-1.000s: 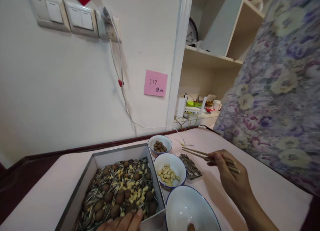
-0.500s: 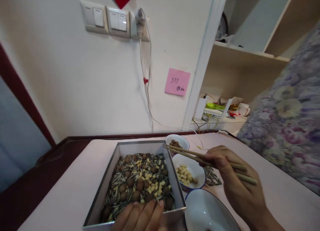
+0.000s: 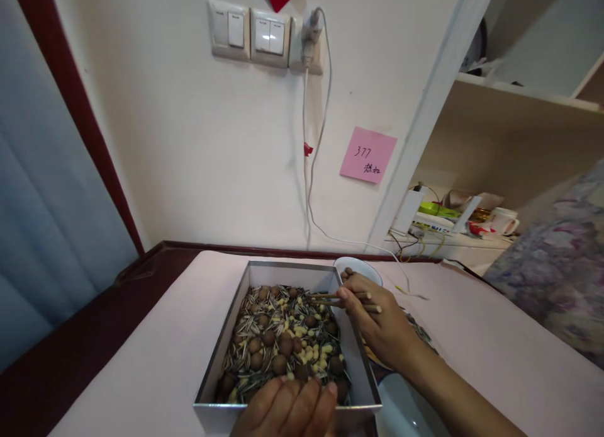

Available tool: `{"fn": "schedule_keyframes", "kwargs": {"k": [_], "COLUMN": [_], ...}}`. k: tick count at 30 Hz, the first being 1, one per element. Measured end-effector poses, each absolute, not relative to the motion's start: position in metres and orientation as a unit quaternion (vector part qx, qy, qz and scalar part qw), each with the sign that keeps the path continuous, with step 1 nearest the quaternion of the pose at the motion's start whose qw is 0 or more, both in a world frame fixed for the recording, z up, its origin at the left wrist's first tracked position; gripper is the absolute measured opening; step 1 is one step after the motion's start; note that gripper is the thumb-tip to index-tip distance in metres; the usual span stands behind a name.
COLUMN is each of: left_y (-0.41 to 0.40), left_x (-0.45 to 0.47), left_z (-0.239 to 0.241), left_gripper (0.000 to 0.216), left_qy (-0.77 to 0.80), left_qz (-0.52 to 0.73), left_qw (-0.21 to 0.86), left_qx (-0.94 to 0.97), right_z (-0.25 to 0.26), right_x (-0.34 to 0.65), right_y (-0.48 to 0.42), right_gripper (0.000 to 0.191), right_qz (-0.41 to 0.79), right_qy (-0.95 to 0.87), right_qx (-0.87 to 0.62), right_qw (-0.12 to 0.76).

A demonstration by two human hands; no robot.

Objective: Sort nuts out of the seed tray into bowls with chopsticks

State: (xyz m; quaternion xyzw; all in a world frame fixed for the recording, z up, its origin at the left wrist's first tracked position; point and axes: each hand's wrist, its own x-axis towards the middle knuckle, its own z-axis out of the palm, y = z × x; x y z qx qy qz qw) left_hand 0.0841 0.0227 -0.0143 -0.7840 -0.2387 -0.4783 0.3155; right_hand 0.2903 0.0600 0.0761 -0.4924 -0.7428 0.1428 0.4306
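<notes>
A square silver-edged box [image 3: 292,273] holds striped sunflower seeds [image 3: 250,327], pale peanuts [image 3: 309,354] and round brown nuts [image 3: 285,345], all mixed. My left hand [image 3: 290,405] curls its fingers over the box's near wall, with the thumb hidden. In my right hand [image 3: 384,327], a pair of wooden chopsticks [image 3: 329,300] reaches over the right wall, tips low among the seeds at the back right. Whether the tips pinch anything, I cannot tell. Behind that hand stands a white bowl [image 3: 370,272] with brown nuts.
Another white bowl [image 3: 406,412] stands right of the box, partly under my right forearm. Loose sunflower seeds [image 3: 419,330] lie on the pink-covered table [image 3: 141,361]. A white cable [image 3: 358,242] runs down the wall onto the table. Floral fabric [image 3: 557,254] hangs at the right.
My right hand has moved left with the chopsticks, from over the bowls into the box. It now hides the peanut bowl. The view has shifted left; my left hand stays on the box.
</notes>
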Motion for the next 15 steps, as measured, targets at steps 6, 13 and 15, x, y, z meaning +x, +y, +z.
{"fn": "schedule_keyframes", "kwargs": {"k": [6,13,15], "left_y": [0.0247,0.0255,0.0248], "left_x": [0.0866,0.0887,0.0892], "left_z": [-0.0158,-0.0185,-0.0180], "left_gripper": [0.039,0.038,0.037], "left_qy": [-0.233,-0.241,-0.245], "left_qz": [-0.499,-0.499,-0.504], "left_qw": [0.320,0.318,0.313], "left_qx": [-0.771,-0.769,-0.767], "right_z": [0.0729,0.0675,0.0667], "right_x": [0.2856,0.2860,0.2863], "right_y": [0.0648,0.0661,0.0653], "right_gripper": [0.033,0.033,0.033], "right_qz": [0.150,0.137,0.130], "right_qy": [-0.745,-0.742,-0.739], "right_qx": [-0.492,-0.488,-0.484], "right_qw": [0.425,0.440,0.450]}}
